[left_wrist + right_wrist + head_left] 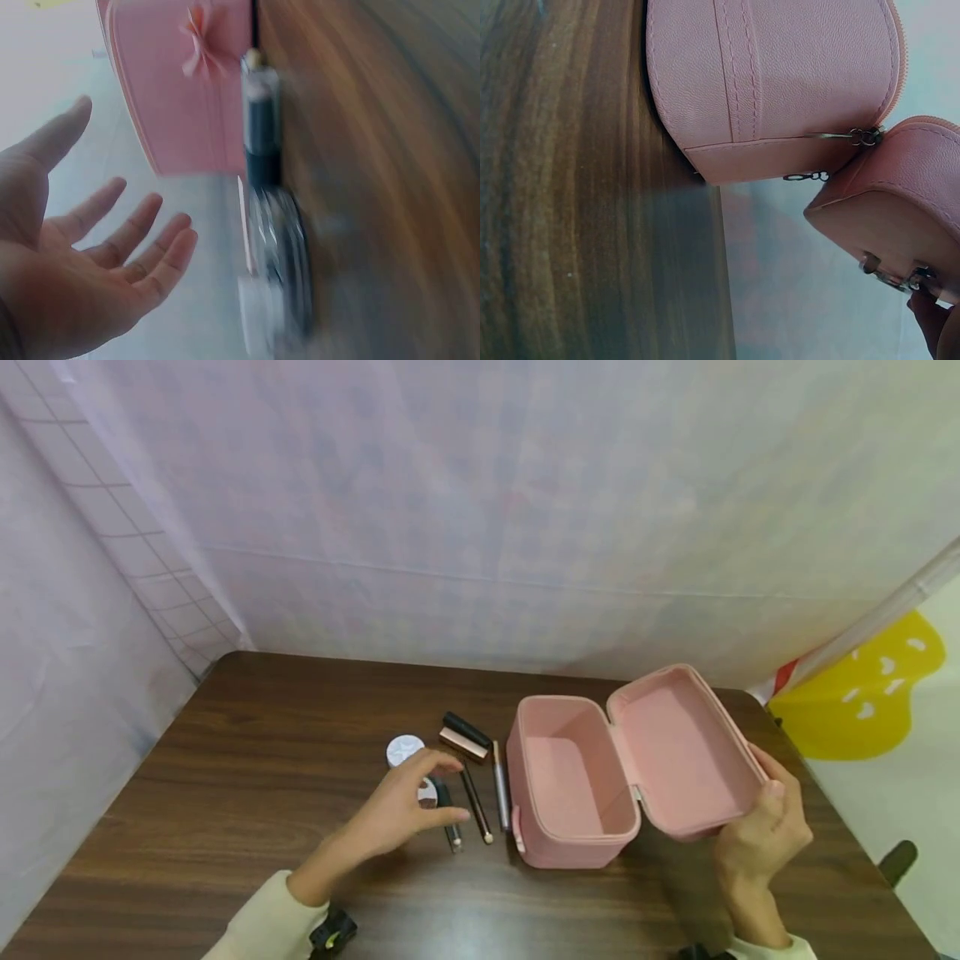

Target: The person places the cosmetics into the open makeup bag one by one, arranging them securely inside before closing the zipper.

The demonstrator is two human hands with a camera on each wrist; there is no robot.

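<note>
A pink cosmetic case (pixel 528 827) stands on the table with its lid (pixel 682 752) swung out to the right; the inside looks bare. My right hand (pixel 765 822) grips the outer edge of that lid, and its fingers partly show in the right wrist view. Over the makeup items, my left hand (pixel 397 806) has thumb and fingers spread apart, holding nothing. Beneath and beside it lie a white round compact (pixel 404 748), a second round item (pixel 427 794) and a dark tube (pixel 454 837), partly covered by the hand. Seen from the left wrist, the hand (pixel 97 255) is above the table.
Between left hand and case lie a dark slim stick (pixel 476 803) and a silver pen-like stick (pixel 501 787). Behind these are a black tube (pixel 467 727) and a rose-gold bar (pixel 462 744). The brown table (pixel 247 793) ends at a white curtain (pixel 450 510).
</note>
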